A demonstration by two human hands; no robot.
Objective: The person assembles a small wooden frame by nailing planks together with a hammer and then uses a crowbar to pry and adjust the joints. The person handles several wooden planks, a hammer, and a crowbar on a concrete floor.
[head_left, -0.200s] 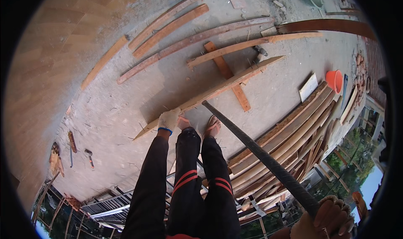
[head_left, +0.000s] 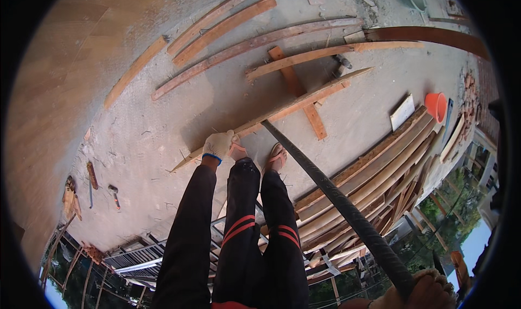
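- The left hand (head_left: pixel 218 145), in a white glove with a blue cuff, reaches down to a long wooden plank (head_left: pixel 282 111) lying on the concrete floor (head_left: pixel 152 141); its fingers rest closed over the near part of the plank, just left of the person's feet.
- The plank runs from near left, beside the feet, to far right, ending in a thin point; it crosses over a shorter reddish board (head_left: pixel 297 92).
- The right hand (head_left: pixel 426 294), also gloved, is at the lower right edge, fingers wrapped tight around the near end of a dark ribbed steel bar (head_left: pixel 336 198).
- The bar slants from that hand up and left; its far tip meets the plank just right of the feet.
- Both feet wear sandals (head_left: pixel 278 156); the legs are in black trousers with red stripes.
- Far across the floor lie several long curved planks (head_left: pixel 239 47), well apart from the hands.
- On the right a stack of long boards (head_left: pixel 380 168) lies side by side, and beyond it stands an orange bucket (head_left: pixel 436 106) beside a flat white rectangular panel (head_left: pixel 402 112).
- On the near left floor lie a hammer (head_left: pixel 113 194) and a few small rusty tools.
- No packages, labels or signs can be made out.
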